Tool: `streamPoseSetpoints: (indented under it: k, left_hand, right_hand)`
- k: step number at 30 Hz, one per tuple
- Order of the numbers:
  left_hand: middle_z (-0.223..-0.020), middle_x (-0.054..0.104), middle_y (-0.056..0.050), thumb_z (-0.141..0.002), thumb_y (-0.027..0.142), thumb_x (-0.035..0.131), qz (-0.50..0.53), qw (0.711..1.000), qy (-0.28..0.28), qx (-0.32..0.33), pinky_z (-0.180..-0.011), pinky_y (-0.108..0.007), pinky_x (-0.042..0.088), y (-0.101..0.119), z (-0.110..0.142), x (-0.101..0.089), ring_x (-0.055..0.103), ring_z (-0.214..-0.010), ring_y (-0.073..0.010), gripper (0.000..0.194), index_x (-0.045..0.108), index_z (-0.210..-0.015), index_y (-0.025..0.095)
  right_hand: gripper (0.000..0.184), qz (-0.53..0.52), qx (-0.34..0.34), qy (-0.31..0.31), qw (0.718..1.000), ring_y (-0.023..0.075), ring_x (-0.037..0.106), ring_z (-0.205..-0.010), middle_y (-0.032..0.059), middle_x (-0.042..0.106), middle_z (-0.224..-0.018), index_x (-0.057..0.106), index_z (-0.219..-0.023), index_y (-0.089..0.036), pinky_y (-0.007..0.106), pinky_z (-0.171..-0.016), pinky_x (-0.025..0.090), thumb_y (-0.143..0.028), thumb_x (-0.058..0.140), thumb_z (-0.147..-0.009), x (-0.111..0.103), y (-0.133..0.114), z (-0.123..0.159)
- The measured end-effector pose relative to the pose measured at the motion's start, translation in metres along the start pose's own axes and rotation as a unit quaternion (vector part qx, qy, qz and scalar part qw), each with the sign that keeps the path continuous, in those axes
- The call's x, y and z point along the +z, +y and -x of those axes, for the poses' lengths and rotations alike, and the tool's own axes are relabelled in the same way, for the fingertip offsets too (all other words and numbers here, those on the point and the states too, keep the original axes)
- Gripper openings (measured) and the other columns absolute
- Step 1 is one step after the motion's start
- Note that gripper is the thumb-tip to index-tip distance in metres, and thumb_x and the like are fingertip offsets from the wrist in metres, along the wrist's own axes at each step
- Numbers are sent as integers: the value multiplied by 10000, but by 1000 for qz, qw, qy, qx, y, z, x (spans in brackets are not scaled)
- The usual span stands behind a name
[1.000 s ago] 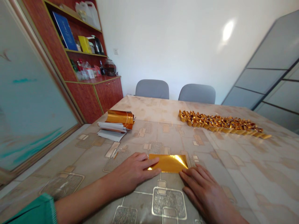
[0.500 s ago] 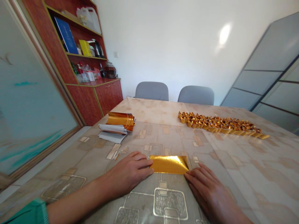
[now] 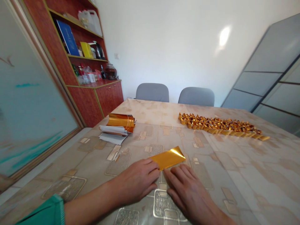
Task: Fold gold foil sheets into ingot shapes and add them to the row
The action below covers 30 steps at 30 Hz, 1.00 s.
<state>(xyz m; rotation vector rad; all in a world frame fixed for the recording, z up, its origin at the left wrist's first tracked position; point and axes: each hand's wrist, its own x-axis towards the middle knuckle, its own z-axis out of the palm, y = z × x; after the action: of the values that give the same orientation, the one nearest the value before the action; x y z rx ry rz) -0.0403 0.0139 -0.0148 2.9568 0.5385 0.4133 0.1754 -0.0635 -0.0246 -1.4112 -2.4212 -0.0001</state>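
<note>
A strip of shiny gold foil paper [image 3: 170, 158] lies at a slant on the table, its right end higher than its left. My left hand [image 3: 140, 176] grips the left end, the fingers over the foil and the thumb below. Fingertips of my right hand [image 3: 187, 184] touch or nearly touch the lower edge near the middle; its fingers are stretched out and hold nothing that I can see.
Rolled gold foil sheets [image 3: 121, 120] and folded white-backed papers [image 3: 113, 132] lie at the left. Rows of folded gold pieces [image 3: 220, 126] stand at the right on the patterned tablecloth [image 3: 145, 115]. Two grey chairs [image 3: 152, 92] are behind the table.
The foil has turned, its right end swinging up and away from me. My right hand has moved left from the right corner to the lower edge. My left hand has shifted slightly right.
</note>
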Motion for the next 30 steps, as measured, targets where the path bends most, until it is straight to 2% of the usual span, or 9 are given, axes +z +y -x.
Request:
streamPoseSetpoints:
  k: [3, 8, 11, 14, 17, 20, 22, 26, 30]
  left_hand:
    - [-999, 648, -68, -966, 299, 528, -3, 1000, 5, -3, -859, -353, 503, -2, -3, 4, 608, -932, -212, 197, 615, -1093, 177]
    - [-957, 636, -48, -966, 250, 519, 12, 1000, 23, -2, -782, -317, 499, -9, -4, 8, 597, -868, -194, 159, 656, -1018, 189]
    - [-1001, 647, -41, -963, 220, 515, 47, 999, 27, -4, -809, -312, 487, -12, -4, 6, 601, -907, -188, 171, 665, -1045, 207]
    - [-1094, 666, -44, -966, 201, 511, 81, 996, 29, 0, -894, -333, 465, -15, -8, 4, 607, -977, -188, 170, 658, -1053, 205]
    - [-1060, 689, -29, -965, 204, 529, 112, 994, 17, 0, -922, -328, 453, -16, -14, 4, 612, -982, -179, 148, 644, -1059, 201]
    - [-986, 686, -22, -963, 219, 535, 110, 994, 15, -5, -860, -301, 470, -17, -21, 6, 614, -935, -173, 144, 636, -1065, 201]
    - [-983, 681, -32, -965, 205, 507, 94, 995, 33, 0, -822, -293, 477, -17, -23, 9, 615, -904, -173, 165, 632, -1073, 197]
    - [-946, 657, -50, -947, 136, 438, 79, 995, 66, -2, -763, -271, 479, -18, -23, 13, 605, -851, -172, 222, 619, -1068, 180]
    - [-928, 638, -44, -846, 84, 500, 99, 994, 45, -18, -783, -285, 467, -17, -20, 8, 579, -869, -187, 220, 597, -1018, 182]
  right_hand:
    - [401, 15, 20, 12, 1000, 274, 567, -977, 75, 636, -1046, 580, -1250, -186, 467, -932, 475, -227, 672, -861, 7, 2, -3]
    - [166, 42, 38, 33, 998, 267, 568, -959, 50, 646, -965, 652, -1051, -201, 514, -988, 405, -228, 645, -888, 0, 27, 3]
    - [80, 86, 68, 44, 993, 279, 569, -904, 67, 645, -902, 659, -916, -181, 511, -893, 435, -206, 583, -916, -7, 47, 6]
    - [179, 107, 70, 47, 991, 267, 570, -841, 74, 641, -831, 650, -820, -175, 454, -797, 458, -180, 517, -941, -13, 55, 2]
    - [171, 49, 42, 47, 997, 227, 581, -838, 60, 655, -856, 647, -845, -178, 376, -768, 470, -152, 511, -945, -17, 46, -10]
    - [137, -67, 20, -5, 998, 169, 597, -819, 24, 657, -883, 652, -890, -192, 292, -735, 470, -138, 536, -940, -17, 32, -24]
    - [124, -102, 22, -23, 994, 149, 596, -798, 10, 653, -867, 654, -873, -195, 270, -721, 460, -119, 565, -914, -16, 26, -30]
    - [48, -69, 49, -8, 996, 187, 571, -817, 17, 641, -853, 652, -880, -202, 308, -723, 445, -163, 656, -852, -8, 21, -34]
    - [88, -14, 39, 17, 999, 216, 545, -828, 46, 623, -865, 628, -866, -186, 332, -720, 429, -143, 566, -913, 5, 18, -29]
